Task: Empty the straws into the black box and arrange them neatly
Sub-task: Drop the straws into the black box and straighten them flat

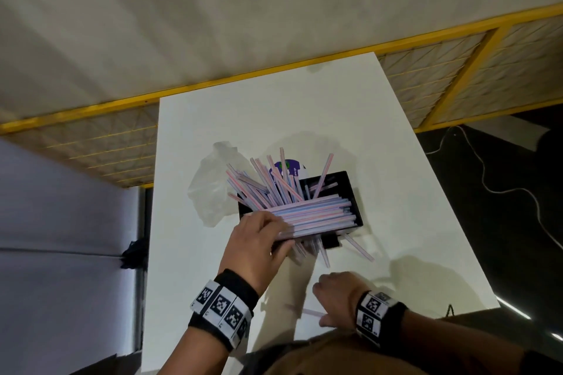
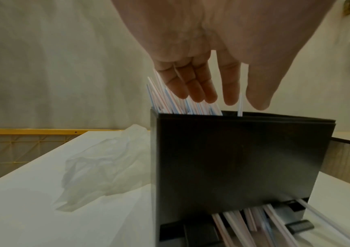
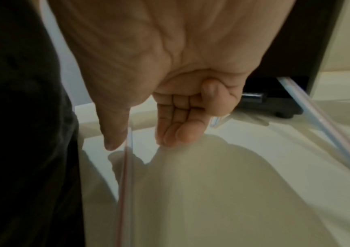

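Observation:
A black box [image 1: 350,189] stands mid-table, holding striped straws [image 1: 320,213]: a level bundle along the near side, with several others sticking up at angles [image 1: 274,183]. My left hand [image 1: 274,231] is at the box's left end, its fingers [image 2: 199,90] straight on the straw ends and its thumb along the near wall. More straws poke out under the box front [image 2: 254,222] onto the table [image 1: 359,248]. My right hand [image 1: 323,298] hovers low near the table's front edge, fingers loosely extended. A single straw [image 3: 127,167] lies beside its thumb, also seen as the loose straw [image 1: 307,312].
A crumpled clear plastic bag [image 1: 213,186] lies left of the box, the same bag [image 2: 106,167] in the left wrist view. A purple-labelled item [image 1: 288,169] sits behind the box. The white table [image 1: 243,119] ends close to my body. A cable [image 1: 502,186] runs over the dark floor at right.

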`<state>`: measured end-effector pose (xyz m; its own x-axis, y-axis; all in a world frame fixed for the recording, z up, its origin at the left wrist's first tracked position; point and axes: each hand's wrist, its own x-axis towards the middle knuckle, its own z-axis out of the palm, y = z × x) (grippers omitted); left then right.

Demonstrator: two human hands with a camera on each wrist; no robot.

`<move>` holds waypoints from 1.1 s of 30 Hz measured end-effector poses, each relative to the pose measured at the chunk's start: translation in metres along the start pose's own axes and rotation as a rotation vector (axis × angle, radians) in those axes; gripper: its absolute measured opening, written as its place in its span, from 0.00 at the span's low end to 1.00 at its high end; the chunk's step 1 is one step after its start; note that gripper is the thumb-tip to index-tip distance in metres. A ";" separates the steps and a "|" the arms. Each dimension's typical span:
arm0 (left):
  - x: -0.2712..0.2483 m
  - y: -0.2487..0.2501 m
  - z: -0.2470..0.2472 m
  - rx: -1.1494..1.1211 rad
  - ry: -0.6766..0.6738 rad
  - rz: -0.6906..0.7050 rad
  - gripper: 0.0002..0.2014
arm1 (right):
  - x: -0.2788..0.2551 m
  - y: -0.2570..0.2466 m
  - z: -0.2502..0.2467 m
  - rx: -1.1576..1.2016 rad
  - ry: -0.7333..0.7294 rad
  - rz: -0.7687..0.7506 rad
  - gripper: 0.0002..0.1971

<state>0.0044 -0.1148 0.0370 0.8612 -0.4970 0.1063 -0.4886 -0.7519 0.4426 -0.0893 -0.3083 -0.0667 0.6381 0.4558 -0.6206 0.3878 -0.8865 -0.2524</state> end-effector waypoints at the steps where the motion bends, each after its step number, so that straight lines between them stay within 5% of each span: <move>1: -0.003 -0.001 0.001 -0.002 -0.011 -0.008 0.10 | 0.001 -0.001 0.005 -0.012 0.011 0.002 0.27; 9: -0.013 -0.008 0.004 0.009 -0.032 -0.039 0.08 | -0.006 0.001 -0.005 -0.100 -0.011 0.045 0.15; 15: -0.013 -0.008 -0.001 -0.136 -0.056 -0.127 0.07 | -0.059 0.006 -0.088 0.175 0.318 -0.061 0.04; 22: -0.011 -0.021 -0.011 -0.232 0.138 -0.241 0.10 | -0.065 0.028 -0.167 0.114 0.625 -0.038 0.06; 26: -0.003 -0.022 -0.015 -0.212 0.161 -0.277 0.13 | -0.029 0.041 -0.172 0.073 0.609 0.038 0.09; 33: 0.014 0.002 -0.005 -0.096 0.051 -0.098 0.18 | -0.011 0.038 -0.174 0.314 0.665 -0.075 0.11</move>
<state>0.0162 -0.1209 0.0439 0.9113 -0.3990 0.1022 -0.3883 -0.7495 0.5361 0.0337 -0.3330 0.0595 0.9245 0.3795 -0.0371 0.3014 -0.7869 -0.5385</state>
